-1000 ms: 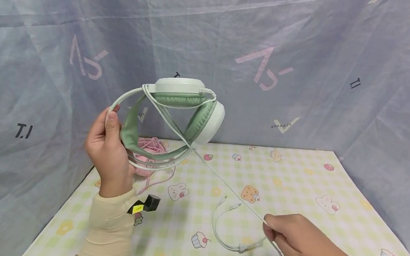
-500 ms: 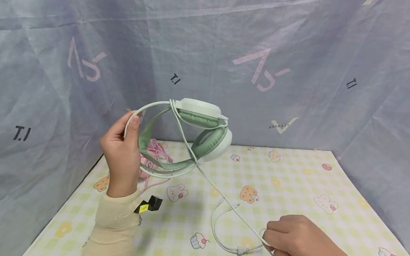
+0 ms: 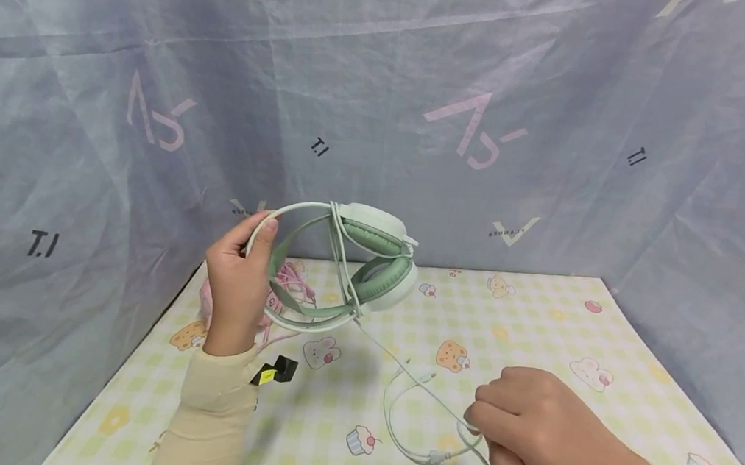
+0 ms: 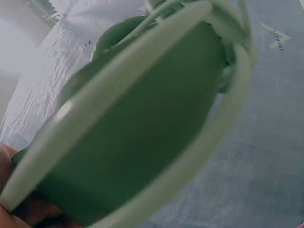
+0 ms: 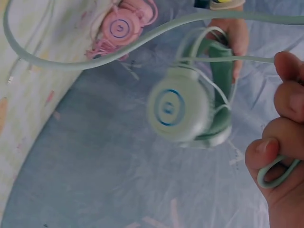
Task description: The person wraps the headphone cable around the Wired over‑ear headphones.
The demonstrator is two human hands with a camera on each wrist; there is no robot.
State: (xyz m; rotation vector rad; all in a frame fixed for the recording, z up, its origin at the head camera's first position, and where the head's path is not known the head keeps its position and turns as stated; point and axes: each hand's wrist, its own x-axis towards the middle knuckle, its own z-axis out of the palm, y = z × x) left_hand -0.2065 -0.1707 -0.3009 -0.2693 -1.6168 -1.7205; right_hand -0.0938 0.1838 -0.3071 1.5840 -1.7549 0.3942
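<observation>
Pale green headphones [image 3: 375, 281] with darker green ear pads hang above the table in the head view. My left hand [image 3: 238, 280] grips their headband between thumb and fingers. Turns of the headphone cable [image 3: 395, 358] wrap around the headband and ear cups, and from there it runs taut down to my right hand [image 3: 544, 432]. That hand holds the cable in curled fingers, with a small loop showing in the right wrist view. Farther along, the cable splits at a small joint [image 3: 437, 458] into two plug ends lying on the table. The green headband [image 4: 142, 114] fills the left wrist view.
Pink headphones [image 3: 277, 294] with a bundled pink cord lie at the table's back left, partly hidden behind my left hand. A checked cloth with cartoon prints covers the table [image 3: 523, 334]. Grey fabric [image 3: 383, 115] hangs behind and at both sides.
The left hand and the green headphones have moved lower and to the right. The right hand has turned knuckles-up and a cable loop now shows by its fingers.
</observation>
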